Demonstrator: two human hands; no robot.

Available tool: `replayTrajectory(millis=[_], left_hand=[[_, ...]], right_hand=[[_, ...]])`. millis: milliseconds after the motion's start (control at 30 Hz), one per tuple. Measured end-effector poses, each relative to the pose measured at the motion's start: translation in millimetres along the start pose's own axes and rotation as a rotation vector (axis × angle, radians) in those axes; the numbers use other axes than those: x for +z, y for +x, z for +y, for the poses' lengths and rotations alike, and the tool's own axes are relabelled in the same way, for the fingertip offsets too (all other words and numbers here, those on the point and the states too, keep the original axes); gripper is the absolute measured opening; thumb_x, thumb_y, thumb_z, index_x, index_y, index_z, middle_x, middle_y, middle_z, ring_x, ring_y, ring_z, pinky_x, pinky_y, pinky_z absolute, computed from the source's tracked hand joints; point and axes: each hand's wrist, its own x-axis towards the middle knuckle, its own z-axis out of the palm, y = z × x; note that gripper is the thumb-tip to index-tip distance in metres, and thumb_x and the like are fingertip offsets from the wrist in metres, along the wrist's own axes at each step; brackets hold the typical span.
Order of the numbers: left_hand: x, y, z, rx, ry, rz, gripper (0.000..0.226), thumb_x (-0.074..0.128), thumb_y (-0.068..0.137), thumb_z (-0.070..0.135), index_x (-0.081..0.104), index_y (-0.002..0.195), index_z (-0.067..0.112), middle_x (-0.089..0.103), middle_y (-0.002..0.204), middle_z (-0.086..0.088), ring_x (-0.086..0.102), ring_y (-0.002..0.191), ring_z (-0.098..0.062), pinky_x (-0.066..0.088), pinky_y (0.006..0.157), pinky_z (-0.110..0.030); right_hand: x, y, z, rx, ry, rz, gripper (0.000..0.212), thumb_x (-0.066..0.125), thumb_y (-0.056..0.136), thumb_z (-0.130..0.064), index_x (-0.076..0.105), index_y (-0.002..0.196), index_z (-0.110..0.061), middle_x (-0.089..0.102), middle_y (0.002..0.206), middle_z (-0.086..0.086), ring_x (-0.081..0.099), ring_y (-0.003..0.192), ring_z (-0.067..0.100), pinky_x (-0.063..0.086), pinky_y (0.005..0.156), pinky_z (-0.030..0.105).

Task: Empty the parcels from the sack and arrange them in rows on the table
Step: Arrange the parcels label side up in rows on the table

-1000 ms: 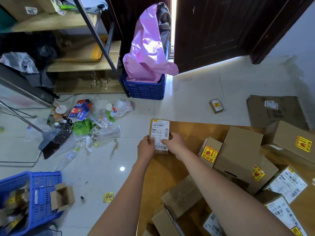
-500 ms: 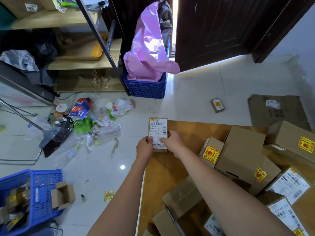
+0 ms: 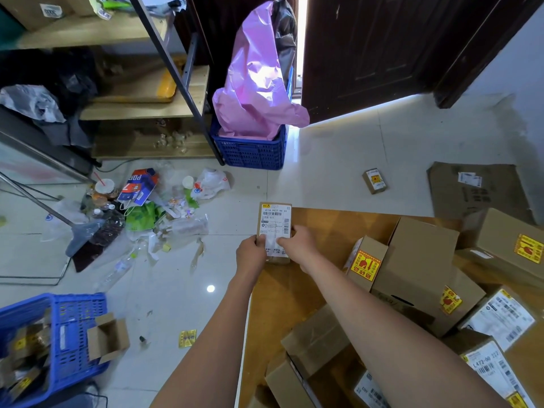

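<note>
A small brown parcel [image 3: 274,222] with a white shipping label lies at the far left corner of the wooden table [image 3: 321,231]. My left hand [image 3: 250,254] grips its near left edge and my right hand [image 3: 297,242] grips its near right edge, thumbs on the label. Several more cardboard parcels crowd the table's right side, among them a small box with a yellow sticker [image 3: 366,262] and a taller box [image 3: 418,260]. More boxes [image 3: 312,346] lie near me under my right forearm. No sack shows.
A small parcel [image 3: 374,180] and flattened cardboard [image 3: 477,189] lie on the floor beyond the table. Litter [image 3: 141,213] covers the floor at left. A blue crate [image 3: 250,151] with pink plastic stands by the door; another blue crate [image 3: 59,334] sits near left. Shelves stand at back left.
Both hands have slid the small labelled parcel slightly farther, toward the table's far left corner, and its label now faces up more squarely. The other parcels have not moved.
</note>
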Motion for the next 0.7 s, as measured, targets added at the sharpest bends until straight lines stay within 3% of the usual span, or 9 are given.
replayTrajectory(millis=[533, 600, 700], left_hand=[[-1, -6, 2, -0.014, 0.005, 0.001, 0.038, 0.037, 0.104, 0.033, 0.064, 0.12, 0.011, 0.069, 0.113, -0.009, 0.064, 0.098, -0.024, 0.053, 0.08, -0.033], [-2, -8, 3, -0.013, -0.006, -0.001, 0.038, 0.036, 0.104, 0.033, 0.063, 0.122, 0.012, 0.068, 0.116, -0.009, 0.063, 0.099, -0.024, 0.053, 0.083, -0.034], [-2, -14, 6, -0.016, 0.009, -0.017, 0.043, 0.035, 0.104, 0.038, 0.056, 0.131, 0.012, 0.063, 0.128, -0.01, 0.061, 0.11, -0.025, 0.053, 0.094, -0.039]], right_hand=[[-1, -5, -5, 0.012, -0.027, -0.002, 0.037, 0.063, 0.092, -0.013, 0.057, 0.128, -0.013, 0.062, 0.133, 0.006, 0.065, 0.109, 0.024, 0.058, 0.085, 0.037], [-2, -7, -5, 0.026, -0.029, -0.012, 0.044, 0.064, 0.092, -0.015, 0.051, 0.135, -0.013, 0.059, 0.136, 0.006, 0.063, 0.112, 0.024, 0.058, 0.085, 0.033], [-9, -14, -6, 0.065, -0.007, 0.009, 0.069, 0.065, 0.094, -0.022, 0.028, 0.151, -0.01, 0.048, 0.146, 0.008, 0.058, 0.121, 0.026, 0.05, 0.078, 0.024]])
